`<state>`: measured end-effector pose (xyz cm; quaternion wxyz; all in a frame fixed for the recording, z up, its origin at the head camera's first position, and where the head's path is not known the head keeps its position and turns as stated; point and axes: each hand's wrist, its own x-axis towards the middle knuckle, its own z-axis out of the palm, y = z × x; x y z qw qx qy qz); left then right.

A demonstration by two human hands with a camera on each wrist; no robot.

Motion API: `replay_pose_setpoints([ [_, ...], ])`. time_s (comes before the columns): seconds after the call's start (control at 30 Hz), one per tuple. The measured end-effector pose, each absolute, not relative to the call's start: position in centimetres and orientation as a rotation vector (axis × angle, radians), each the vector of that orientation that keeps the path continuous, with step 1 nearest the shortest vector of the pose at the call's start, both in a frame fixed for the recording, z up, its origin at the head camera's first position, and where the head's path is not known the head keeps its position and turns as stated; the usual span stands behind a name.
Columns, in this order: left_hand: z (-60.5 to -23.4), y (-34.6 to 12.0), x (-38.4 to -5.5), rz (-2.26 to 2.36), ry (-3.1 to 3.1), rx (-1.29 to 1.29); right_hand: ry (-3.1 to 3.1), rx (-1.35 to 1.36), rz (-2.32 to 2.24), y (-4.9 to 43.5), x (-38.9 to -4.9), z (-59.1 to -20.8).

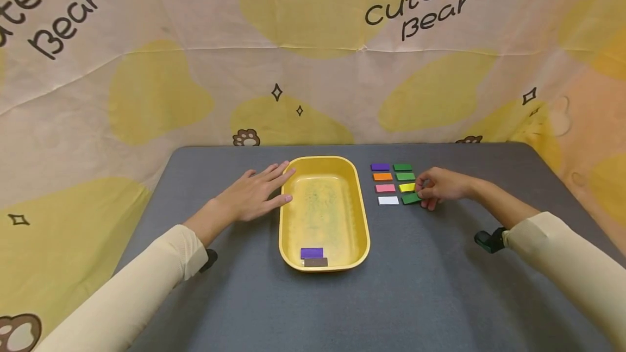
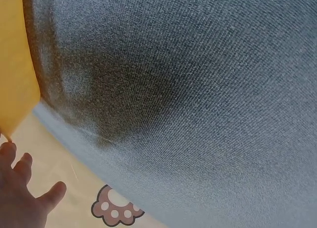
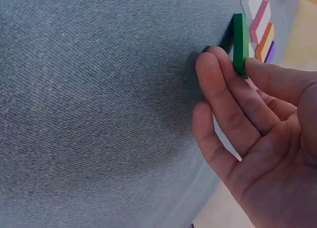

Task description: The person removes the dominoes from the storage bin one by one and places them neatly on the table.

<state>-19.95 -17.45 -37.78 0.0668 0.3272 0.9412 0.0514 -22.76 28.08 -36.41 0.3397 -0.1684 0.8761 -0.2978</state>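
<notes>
My right hand (image 1: 441, 184) pinches a dark green block (image 1: 409, 199) by its right end, at the near right corner of two columns of coloured blocks. In the right wrist view this green block (image 3: 240, 42) stands tilted on edge, thumb against one end. Just beyond it lies a yellow block (image 1: 407, 187), and to its left a white block (image 1: 388, 201). My left hand (image 1: 256, 193) reaches over the left rim of a yellow tray (image 1: 364, 221), its fingers spread and its fingertips at the rim. Inside the tray's near end lie a purple block (image 1: 312, 253) and a dark brown block (image 1: 315, 262).
Further blocks lie flat right of the tray: pink (image 1: 385, 188), orange (image 1: 383, 177), purple (image 1: 380, 167) and two green ones (image 1: 405, 177) at the back right. A grey cloth-covered table (image 1: 391, 303) bears everything. Behind its far edge hangs a printed curtain (image 1: 313, 69).
</notes>
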Motion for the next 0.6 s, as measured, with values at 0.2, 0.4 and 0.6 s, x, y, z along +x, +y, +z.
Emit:
replay_pose_setpoints([
  [0.2, -37.73, -17.48, -19.95, 0.152, 2.83, 0.984, 2.274, -0.454, -0.777, 28.39, -22.87, -36.81],
  [0.4, -37.65, -17.49, -19.95, 0.151, 2.827, 0.979, 2.273, -0.464, -0.76, 28.4, -22.92, -36.85],
  [0.6, -37.64, -17.58, -19.92, 0.154, 2.827, 0.974, 2.268, -0.457, -0.759, 28.18, -22.81, -36.49],
])
